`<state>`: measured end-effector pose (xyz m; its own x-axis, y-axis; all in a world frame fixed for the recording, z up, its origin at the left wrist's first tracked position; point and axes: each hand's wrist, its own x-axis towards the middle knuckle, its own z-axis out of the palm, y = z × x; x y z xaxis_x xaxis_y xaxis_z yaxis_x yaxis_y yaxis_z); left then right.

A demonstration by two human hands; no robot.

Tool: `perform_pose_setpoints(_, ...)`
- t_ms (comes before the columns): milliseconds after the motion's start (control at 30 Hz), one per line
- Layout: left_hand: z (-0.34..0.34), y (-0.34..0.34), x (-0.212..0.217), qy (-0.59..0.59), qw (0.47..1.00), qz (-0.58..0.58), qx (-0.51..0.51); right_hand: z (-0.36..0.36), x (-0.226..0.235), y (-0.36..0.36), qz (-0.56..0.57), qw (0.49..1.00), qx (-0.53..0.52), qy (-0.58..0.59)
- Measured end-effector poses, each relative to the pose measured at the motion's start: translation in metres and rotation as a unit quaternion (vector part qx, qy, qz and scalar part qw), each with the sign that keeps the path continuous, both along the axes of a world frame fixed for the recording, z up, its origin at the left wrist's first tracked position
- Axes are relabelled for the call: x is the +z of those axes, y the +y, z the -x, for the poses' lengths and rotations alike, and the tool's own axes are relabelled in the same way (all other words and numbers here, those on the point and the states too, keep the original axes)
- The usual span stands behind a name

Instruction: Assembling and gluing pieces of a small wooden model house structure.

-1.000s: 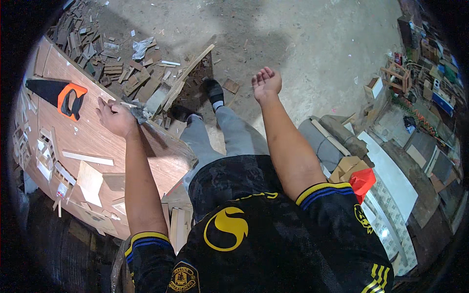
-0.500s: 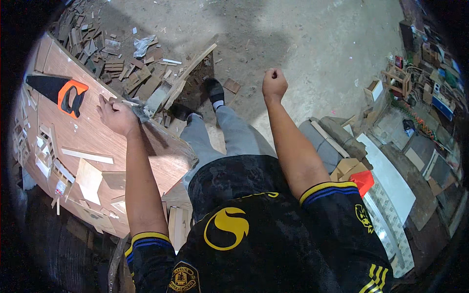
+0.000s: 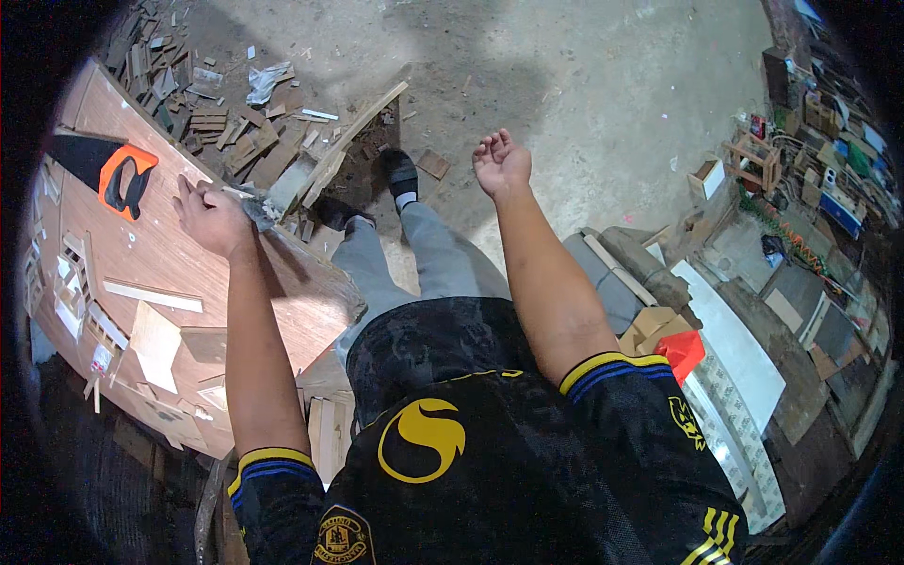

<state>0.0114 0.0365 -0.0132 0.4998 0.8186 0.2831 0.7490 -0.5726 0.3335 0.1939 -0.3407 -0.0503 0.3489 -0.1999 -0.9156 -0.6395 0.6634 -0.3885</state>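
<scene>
My left hand is over the reddish plywood worktop, its fingers spread and nothing in them. Whether it touches the surface is hard to tell. Left of it lies a handsaw with a dark blade and an orange-and-black handle. My right hand is raised in the air above the concrete floor, palm up, fingers apart and slightly curled, holding nothing. A pale wood strip and a flat light board piece rest on the worktop nearer to me.
Wood offcuts litter the floor beyond the worktop, with a long plank leaning there. On the right are a white sheet, a red-orange item, a cardboard box and a cluttered row of wooden frames and tools.
My right hand has opened from a closed fist to a spread palm. My left hand's fingers have straightened. The whole view has shifted slightly.
</scene>
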Motion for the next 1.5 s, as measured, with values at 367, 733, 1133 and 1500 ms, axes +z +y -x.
perform_pose_setpoints(367,-0.002,-0.001,0.001,-0.009,1.000,-0.006,0.007,-0.006,-0.004,0.017,0.159,0.978,-0.123,0.053)
perform_pose_setpoints(733,0.002,0.003,-0.003,0.024,1.000,-0.011,0.003,-0.017,0.054,0.040,-0.478,0.864,0.118,-0.101)
perform_pose_setpoints(1133,0.004,0.004,-0.006,0.013,1.000,-0.007,-0.001,-0.032,0.065,0.085,-0.002,0.997,-0.081,-0.011)
perform_pose_setpoints(1500,0.002,0.001,-0.003,-0.002,1.000,-0.011,0.003,-0.030,0.075,0.081,-0.033,0.997,-0.053,-0.053)
